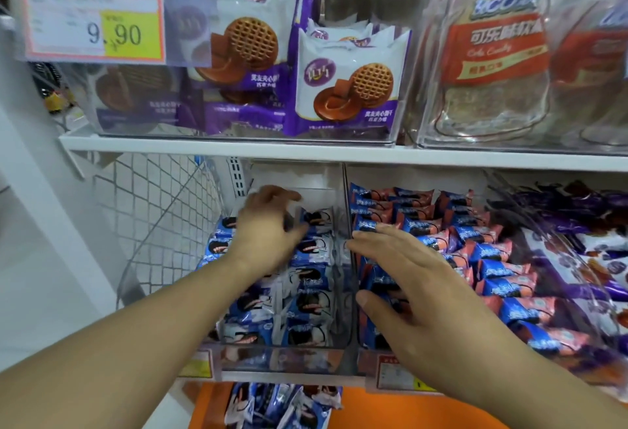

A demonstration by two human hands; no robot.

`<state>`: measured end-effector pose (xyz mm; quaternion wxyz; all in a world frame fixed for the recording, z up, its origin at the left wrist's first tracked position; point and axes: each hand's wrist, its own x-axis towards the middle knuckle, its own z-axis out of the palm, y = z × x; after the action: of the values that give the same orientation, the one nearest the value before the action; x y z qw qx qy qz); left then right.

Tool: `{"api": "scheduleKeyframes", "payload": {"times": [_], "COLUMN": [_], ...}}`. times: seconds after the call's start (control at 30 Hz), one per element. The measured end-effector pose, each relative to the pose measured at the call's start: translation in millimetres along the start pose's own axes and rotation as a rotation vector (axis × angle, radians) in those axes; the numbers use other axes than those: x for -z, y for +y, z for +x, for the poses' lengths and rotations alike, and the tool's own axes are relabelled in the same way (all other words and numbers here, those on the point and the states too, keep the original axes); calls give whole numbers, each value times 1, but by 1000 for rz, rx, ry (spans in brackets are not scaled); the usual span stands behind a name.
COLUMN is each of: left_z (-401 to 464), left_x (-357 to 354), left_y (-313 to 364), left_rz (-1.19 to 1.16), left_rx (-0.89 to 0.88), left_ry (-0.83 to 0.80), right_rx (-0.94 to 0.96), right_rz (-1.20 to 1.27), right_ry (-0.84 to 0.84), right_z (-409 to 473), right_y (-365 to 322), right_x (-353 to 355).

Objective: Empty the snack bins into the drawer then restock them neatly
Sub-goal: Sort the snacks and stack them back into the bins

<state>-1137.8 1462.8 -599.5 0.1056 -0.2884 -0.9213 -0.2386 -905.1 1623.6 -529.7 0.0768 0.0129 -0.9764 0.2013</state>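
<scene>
Snack bins (339, 343) (clear) sit beneath biscuit packs (343, 82).

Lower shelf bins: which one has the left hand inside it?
The leftmost clear bin, holding blue-and-white packets. The left hand reaches into it; the right hand rests on the neighbouring bin's blue-and-pink packets.

blue-white snack packs (307, 279), pink-blue packs (482, 258) (glossy), orange drawer (407, 408)

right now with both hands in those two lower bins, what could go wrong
1. The left hand reaches deep into the blue-packet bin; pulling back could drag the neat rows askew.
2. The right hand presses on the pink-and-blue packets, piled high, so some may slide over the divider and mix.
3. Loose packets below may be forgotten.
</scene>
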Motion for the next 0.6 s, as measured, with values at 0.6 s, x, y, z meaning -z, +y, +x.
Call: {"api": "scheduleKeyframes", "payload": {"times": [0.6], "left_z": [-33], "left_x": [24], "left_y": [9], "left_rz": [-142], "left_rx": [-231], "left_ry": [-304], "right_rx": [8], "right_rz": [22], "right_ry": [21], "right_z": [1], "right_y": [-2], "right_x": [-1]}}
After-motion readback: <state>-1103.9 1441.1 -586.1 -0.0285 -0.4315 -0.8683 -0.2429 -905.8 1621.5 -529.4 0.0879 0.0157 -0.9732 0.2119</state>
